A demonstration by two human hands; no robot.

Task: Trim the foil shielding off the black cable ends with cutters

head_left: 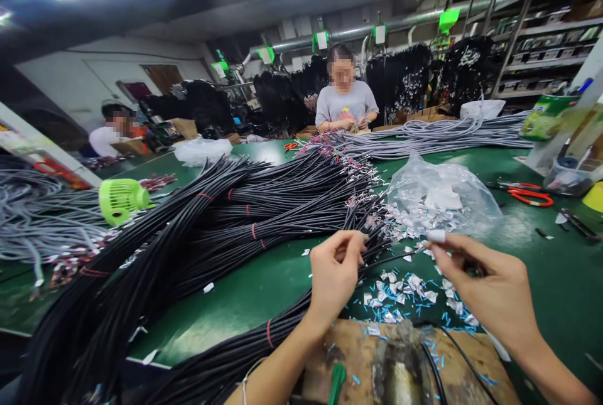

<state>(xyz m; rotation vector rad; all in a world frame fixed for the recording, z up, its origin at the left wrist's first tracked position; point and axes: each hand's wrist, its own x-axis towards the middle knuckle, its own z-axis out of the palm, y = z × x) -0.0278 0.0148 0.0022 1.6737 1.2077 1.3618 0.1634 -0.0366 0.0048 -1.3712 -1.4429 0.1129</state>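
My left hand (335, 276) is closed, thumb and forefinger pinched. A single black cable (389, 260) comes out from its right side and appears gripped in it. The cable's thin pale end reaches toward my right hand (490, 289), whose thumb and forefinger are pinched at that tip. What lies between those fingertips is too small to make out. White tape (436, 236) wraps the right forefinger. Below both hands, silvery foil scraps (414, 282) and short blue wire bits litter the green table (254, 295). Bundled black cables (282, 216) with stripped, coloured ends lie to the left.
A wooden board with a metal device (402, 367) and a green lever (336, 383) sits close in front. Behind are a clear plastic bag (447, 188), red-handled scissors (530, 194), grey cables (424, 138) and a green fan (123, 199). Another person (347, 100) works across the table.
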